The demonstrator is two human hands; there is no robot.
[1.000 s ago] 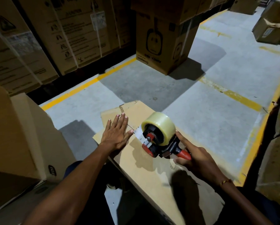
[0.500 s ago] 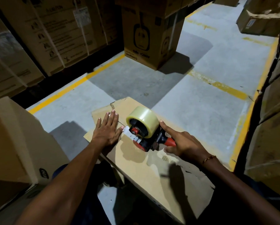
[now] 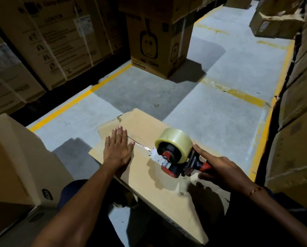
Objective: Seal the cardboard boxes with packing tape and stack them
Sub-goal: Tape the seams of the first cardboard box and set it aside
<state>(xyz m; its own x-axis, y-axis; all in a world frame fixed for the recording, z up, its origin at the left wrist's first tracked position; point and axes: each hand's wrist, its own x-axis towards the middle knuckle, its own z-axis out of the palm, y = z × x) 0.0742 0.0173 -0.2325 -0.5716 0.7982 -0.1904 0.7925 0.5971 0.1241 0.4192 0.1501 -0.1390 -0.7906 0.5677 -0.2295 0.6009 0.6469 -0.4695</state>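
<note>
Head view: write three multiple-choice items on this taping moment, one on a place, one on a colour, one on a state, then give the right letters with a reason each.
1. Where does the left hand lie?
A. flat on top of the cardboard box
B. on the grey floor
C. on the tape roll

2. What colour is the handle of the tape dispenser?
A. blue
B. red
C. green

3. How does the right hand stand?
A. open and idle in the air
B. pressed flat on the box
C. gripping the dispenser's handle, forefinger stretched toward the tape roll

Answers
1. A: its straight fingers press the box top beside the seam, ahead of the dispenser.
2. B: red shows between the fingers and on the dispenser's frame.
3. C: the fingers curl round the handle while the forefinger reaches up to the roll.
</note>
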